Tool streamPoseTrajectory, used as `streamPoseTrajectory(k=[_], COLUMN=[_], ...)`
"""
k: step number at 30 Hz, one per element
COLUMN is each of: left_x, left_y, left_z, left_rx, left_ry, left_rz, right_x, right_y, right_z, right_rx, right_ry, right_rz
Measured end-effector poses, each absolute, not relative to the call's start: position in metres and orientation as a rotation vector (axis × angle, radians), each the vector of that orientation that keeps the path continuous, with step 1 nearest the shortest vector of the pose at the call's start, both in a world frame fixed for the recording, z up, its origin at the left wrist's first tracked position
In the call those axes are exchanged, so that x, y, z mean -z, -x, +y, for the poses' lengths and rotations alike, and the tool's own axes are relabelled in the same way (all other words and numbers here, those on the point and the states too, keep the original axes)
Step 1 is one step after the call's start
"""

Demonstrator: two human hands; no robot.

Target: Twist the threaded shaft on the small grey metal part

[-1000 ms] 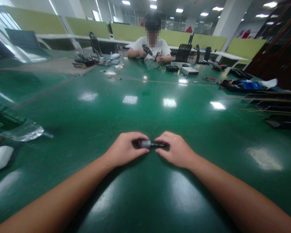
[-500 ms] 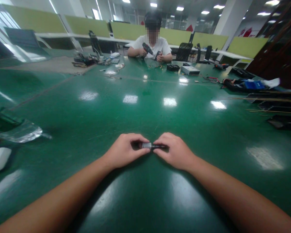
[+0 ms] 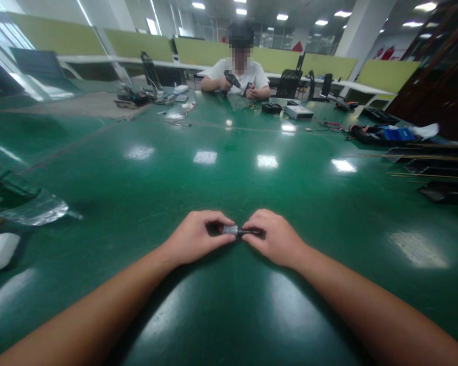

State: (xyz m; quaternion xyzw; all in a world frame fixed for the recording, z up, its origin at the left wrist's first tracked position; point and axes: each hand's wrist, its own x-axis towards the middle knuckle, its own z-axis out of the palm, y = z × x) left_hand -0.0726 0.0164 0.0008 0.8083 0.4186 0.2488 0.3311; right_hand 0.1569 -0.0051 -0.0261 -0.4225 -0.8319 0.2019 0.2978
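Observation:
In the head view, my left hand [image 3: 196, 236] is closed, thumb and fingers pinching a small silver cylinder [image 3: 230, 230] that lies level just above or on the green tabletop [image 3: 229, 188]. From the cylinder's right end runs a thin dark rod with ridges [image 3: 248, 231]. My right hand [image 3: 273, 236] pinches this rod, its fingertips a short way from those of the left hand. Whether rod and cylinder are one piece, I cannot tell. Parts of both lie in shadow inside the curled fingers.
Across the table a person [image 3: 234, 71] holds a power drill [image 3: 232, 79]. At left lie a clear plastic bag [image 3: 41, 206] and a white object [image 3: 0, 251]. Black trays [image 3: 446, 190], thin rods and a blue-and-black tool bag [image 3: 397, 134] occupy the right side.
Both hands keep their pinch on the silver cylinder and dark rod, with only a very slight shift. The view has tilted a little.

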Motion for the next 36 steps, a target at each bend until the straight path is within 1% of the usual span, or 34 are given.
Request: streamPoseTrajectory(k=[36], left_x=[-0.004], left_y=[0.071], left_z=[0.013], left_rx=[-0.604], left_ry=[-2.03], left_rz=[1.133], right_x=[0.023], right_y=[-0.172], right_z=[-0.008], right_rx=[-0.499], right_ry=[1.19], right_rz=[-2.235])
